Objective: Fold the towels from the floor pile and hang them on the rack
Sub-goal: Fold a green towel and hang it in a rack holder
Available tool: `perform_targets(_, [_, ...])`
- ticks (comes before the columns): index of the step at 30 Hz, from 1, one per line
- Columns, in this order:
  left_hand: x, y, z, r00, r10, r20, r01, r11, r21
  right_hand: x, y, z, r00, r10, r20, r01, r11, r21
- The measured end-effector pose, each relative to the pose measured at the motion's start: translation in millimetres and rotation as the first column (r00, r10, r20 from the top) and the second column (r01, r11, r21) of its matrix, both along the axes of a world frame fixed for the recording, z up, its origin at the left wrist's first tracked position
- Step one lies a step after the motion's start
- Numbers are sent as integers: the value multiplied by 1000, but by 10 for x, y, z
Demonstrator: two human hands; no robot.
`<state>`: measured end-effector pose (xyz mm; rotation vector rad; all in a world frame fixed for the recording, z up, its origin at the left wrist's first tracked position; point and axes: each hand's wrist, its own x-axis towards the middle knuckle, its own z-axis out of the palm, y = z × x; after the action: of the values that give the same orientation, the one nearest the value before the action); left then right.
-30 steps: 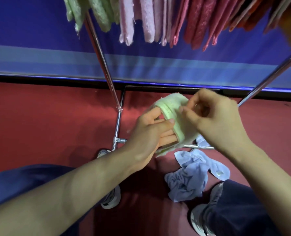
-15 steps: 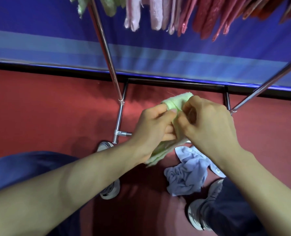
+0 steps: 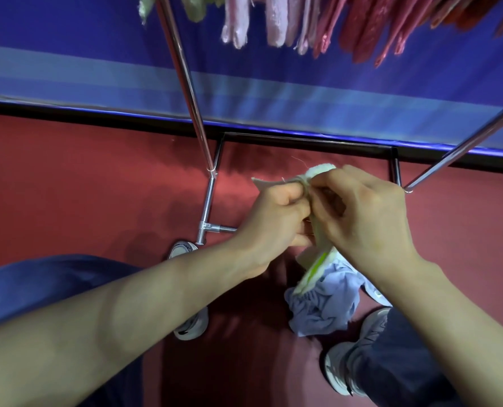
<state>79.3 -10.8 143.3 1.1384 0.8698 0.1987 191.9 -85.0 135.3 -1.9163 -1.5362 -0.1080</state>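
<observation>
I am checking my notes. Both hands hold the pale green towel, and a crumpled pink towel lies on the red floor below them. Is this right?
Not quite: the head view shows the crumpled towel on the floor is light blue, not pink. Pink towels only hang on the rack above. The left hand and right hand do hold the pale green towel.

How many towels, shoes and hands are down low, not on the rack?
Pale green fluffy towel, gripped by both hands: 1
Light blue crumpled towel heap on the floor: 1
Grey-and-white sneakers: 2
Hands (left hand, right hand): 2
Total: 6
</observation>
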Motion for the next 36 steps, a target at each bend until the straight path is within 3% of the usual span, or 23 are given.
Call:
perform_targets(6, [10, 0, 52, 999, 39, 30, -36, 996, -76, 4, 17, 22, 1000, -12, 12, 12, 1000, -21])
perform_targets(13, [21, 137, 145, 973, 208, 103, -170, 941, -293, -5, -9, 54, 998, 23, -54, -30, 991, -127])
perform_targets(21, [67, 197, 90, 913, 401, 80, -375, 899, -225, -49, -10, 94, 957, -149, -249, 101, 976, -195])
perform_targets(27, [67, 212, 139, 902, 413, 126, -379, 896, -231, -17, -4, 97, 953, -298, -54, 227, 821, -524])
perform_targets(30, [63, 199, 137, 905, 408, 124, -370, 895, -248, -27, 4, 81, 950, -312, 23, 276, 799, -535])
perform_targets(36, [61, 205, 142, 899, 421, 122, -378, 885, -271, -35, 3, 15, 954, -298, 28, 271, 821, -503])
